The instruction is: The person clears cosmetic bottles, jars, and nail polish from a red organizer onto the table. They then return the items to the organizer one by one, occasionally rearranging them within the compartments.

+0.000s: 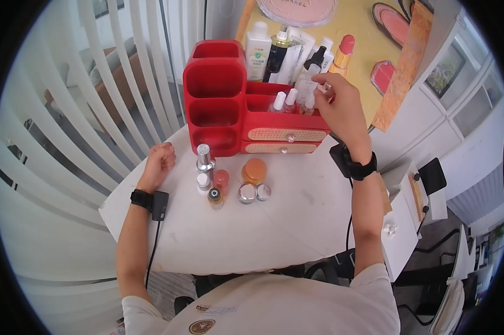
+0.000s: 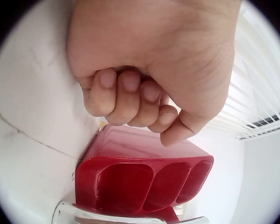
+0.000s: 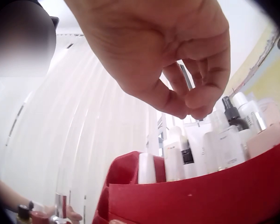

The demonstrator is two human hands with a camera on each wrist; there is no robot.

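My right hand [image 1: 344,103] hovers over the right end of a red organizer [image 1: 274,121], fingers bent and thumb near the fingertips, with nothing showing between them in the right wrist view. Just below it, small white-capped bottles [image 1: 279,101] stand in the organizer's front row. A white dispenser bottle [image 3: 229,147] stands among them, under the fingertips. My left hand [image 1: 158,162] rests on the white table [image 1: 296,234], left of the organizer. Its fingers curl loosely toward the palm and hold nothing [image 2: 126,95].
On the table stand a silver-capped bottle [image 1: 204,158], a pink jar [image 1: 221,178], a small dark-capped bottle [image 1: 215,196], an orange round container [image 1: 254,170] and silver-lidded jars [image 1: 247,193]. Taller bottles [image 1: 258,50] fill the organizer's back. White blinds [image 1: 95,111] hang at left.
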